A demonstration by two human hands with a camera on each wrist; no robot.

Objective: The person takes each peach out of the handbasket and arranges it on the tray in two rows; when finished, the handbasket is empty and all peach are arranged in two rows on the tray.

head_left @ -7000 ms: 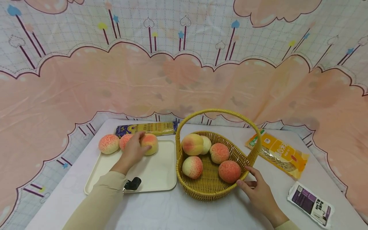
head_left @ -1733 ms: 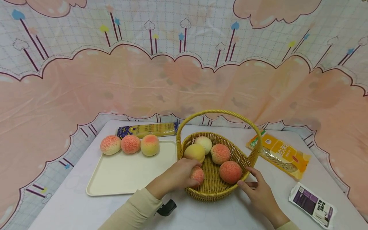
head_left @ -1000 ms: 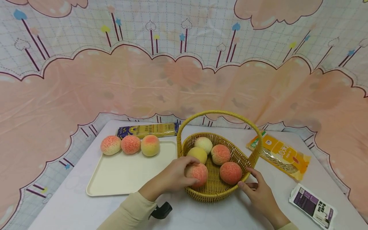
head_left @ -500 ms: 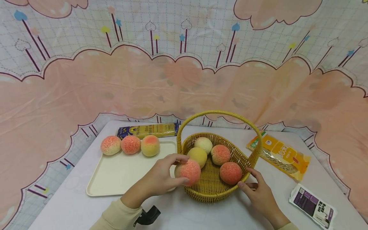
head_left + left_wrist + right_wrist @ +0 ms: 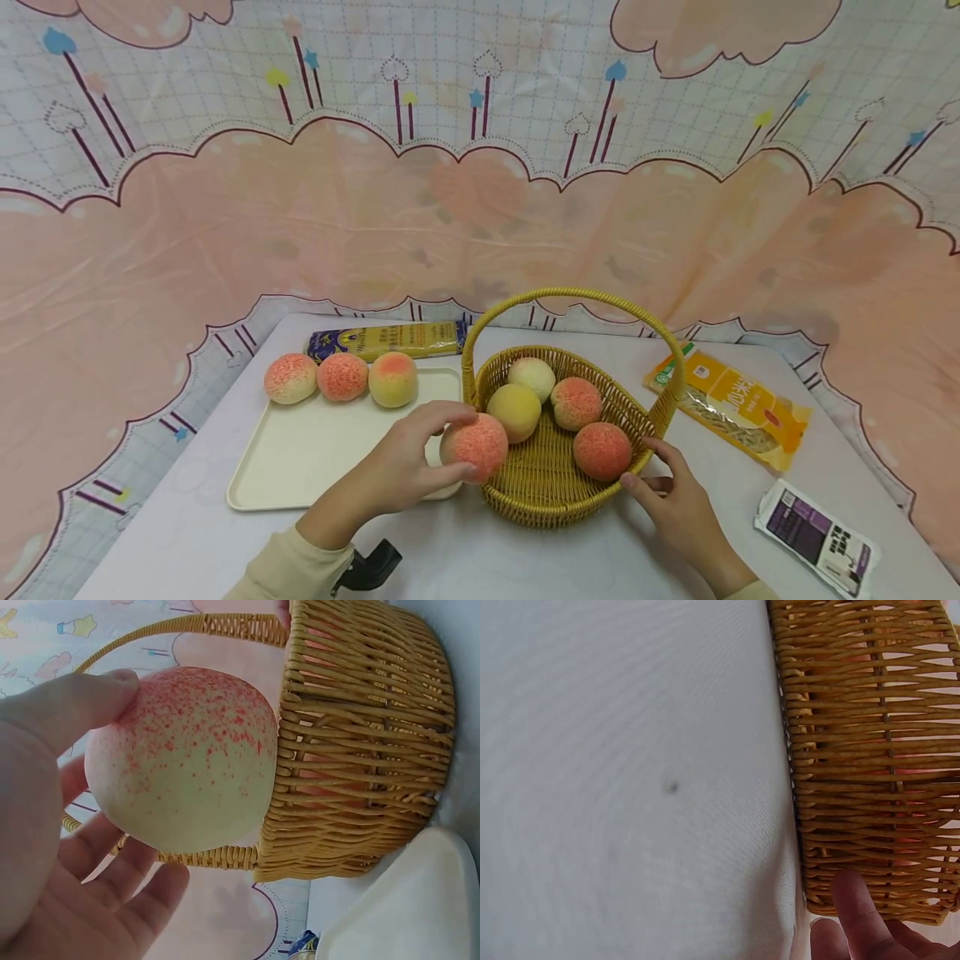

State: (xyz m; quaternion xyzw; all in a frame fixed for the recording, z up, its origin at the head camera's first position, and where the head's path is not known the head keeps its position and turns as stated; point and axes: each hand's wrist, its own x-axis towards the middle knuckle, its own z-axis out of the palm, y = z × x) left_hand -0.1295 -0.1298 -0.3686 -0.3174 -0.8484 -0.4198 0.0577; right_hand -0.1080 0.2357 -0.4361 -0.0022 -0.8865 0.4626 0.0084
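My left hand (image 5: 408, 458) holds a peach (image 5: 476, 447) between thumb and fingers, just over the left rim of the wicker basket (image 5: 551, 508). In the left wrist view the peach (image 5: 195, 772) shows pale cream with red speckles, and the woven wall (image 5: 360, 742) stands right beside it. My right hand (image 5: 678, 504) grips the basket's right rim by thumb and fingers; in the right wrist view its fingers (image 5: 859, 911) touch the weave. Inside the basket lie a yellow peach (image 5: 514, 412), a pale peach (image 5: 532, 379) and two redder peaches, one (image 5: 576, 403) behind the other (image 5: 602, 451).
A cream tray (image 5: 300, 467) lies left of the basket, with three peaches in a row along its far edge, the middle one (image 5: 342, 377) red. Behind it is a pack of noodles (image 5: 390, 340). An orange food bag (image 5: 731, 404) and a purple-white packet (image 5: 816, 537) lie at right.
My left hand has lifted the speckled peach from the basket's front left and carried it leftward to the rim. Earlier, that hand was at the tray's peaches. The right hand stays on the basket.
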